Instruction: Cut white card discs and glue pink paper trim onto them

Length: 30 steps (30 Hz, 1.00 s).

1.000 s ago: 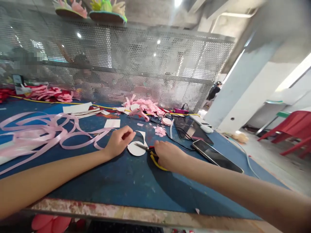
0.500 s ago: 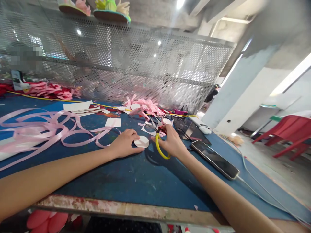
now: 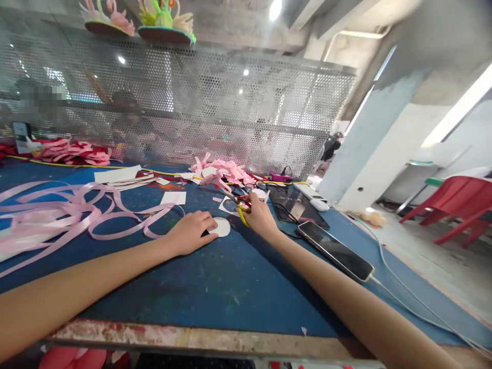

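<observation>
My left hand (image 3: 192,232) rests on the blue table, its thumb and fingers closed on the left edge of a white paper disc (image 3: 222,227). To the right, my right hand (image 3: 259,212) is wrapped round the scissors (image 3: 242,213), which have yellow handles. Their blades point away to the left, over a white paper scrap with a round hole (image 3: 227,206). A white square of paper (image 3: 173,198) lies beyond my left hand.
Pink ribbon (image 3: 82,210) loops over the table's left side. Pink pieces (image 3: 226,171) are heaped beyond the hands, before a perforated metal screen (image 3: 215,113). A phone (image 3: 335,251) with a cable lies right of my right arm. A red chair (image 3: 453,202) stands farther right.
My right hand has moved forward with the scissors, which have shifted away from me towards the scraps. My left hand stays at the disc. The whole view has shifted slightly.
</observation>
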Available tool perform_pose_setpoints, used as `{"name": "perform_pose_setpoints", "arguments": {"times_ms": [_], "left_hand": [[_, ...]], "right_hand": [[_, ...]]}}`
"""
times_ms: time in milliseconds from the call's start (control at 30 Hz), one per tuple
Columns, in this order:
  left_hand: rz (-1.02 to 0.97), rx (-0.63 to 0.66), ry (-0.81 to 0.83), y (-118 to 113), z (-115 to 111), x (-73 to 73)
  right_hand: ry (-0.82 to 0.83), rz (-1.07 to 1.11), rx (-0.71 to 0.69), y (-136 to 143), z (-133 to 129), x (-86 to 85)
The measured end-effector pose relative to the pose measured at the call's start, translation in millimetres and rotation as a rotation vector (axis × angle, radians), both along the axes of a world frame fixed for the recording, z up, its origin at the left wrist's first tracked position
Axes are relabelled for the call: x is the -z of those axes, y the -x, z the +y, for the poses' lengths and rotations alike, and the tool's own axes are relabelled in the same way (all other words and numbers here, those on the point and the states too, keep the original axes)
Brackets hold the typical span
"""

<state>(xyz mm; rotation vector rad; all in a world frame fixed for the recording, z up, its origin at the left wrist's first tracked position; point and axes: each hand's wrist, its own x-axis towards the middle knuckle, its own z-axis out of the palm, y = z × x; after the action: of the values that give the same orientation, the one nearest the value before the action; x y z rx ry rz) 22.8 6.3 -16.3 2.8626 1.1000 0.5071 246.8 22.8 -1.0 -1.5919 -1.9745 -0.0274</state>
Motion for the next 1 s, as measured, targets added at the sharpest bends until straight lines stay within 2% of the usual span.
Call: {"name": "perform_pose_setpoints", "arguments": {"times_ms": [167,300,533,700,800,867,933,1000], "left_hand": [[-0.007,0.01,-0.022,0.3,-0.7,0.3],[-0.003,0.011,-0.002,0.5,-0.9,0.0],[-0.071,0.027,0.021,0.3,-1.6,0.0],[-0.159,0.011,0.078,-0.1,0.5,3.1],[-0.311,-0.033,0.138,0.7,6.4,9.6],[-0.496,-0.087,0.173,1.6,11.0,13.6],[-0.704,-0.128,0.202,2.6,13.7,14.7],[-0.824,-0.119,0.237,3.2,13.5,12.3]], "right_hand": [[0.085,-0.04,-0.085,3.6,26.0,5.1],[0.133,-0.072,-0.112,4.7,33.0,9.4],[0.139,-0.201,-0.084,11.7,21.0,6.8],[0.078,-0.247,-0.073,19.2,4.8,2.6],[0.019,-0.201,-0.055,21.2,-4.0,-3.7],[-0.009,-0.158,-0.056,23.1,-11.0,-8.3],[-0.031,-0.102,-0.105,26.2,-18.9,-11.3],[-0.059,-0.033,-0.199,30.3,-26.3,-11.9]]}}
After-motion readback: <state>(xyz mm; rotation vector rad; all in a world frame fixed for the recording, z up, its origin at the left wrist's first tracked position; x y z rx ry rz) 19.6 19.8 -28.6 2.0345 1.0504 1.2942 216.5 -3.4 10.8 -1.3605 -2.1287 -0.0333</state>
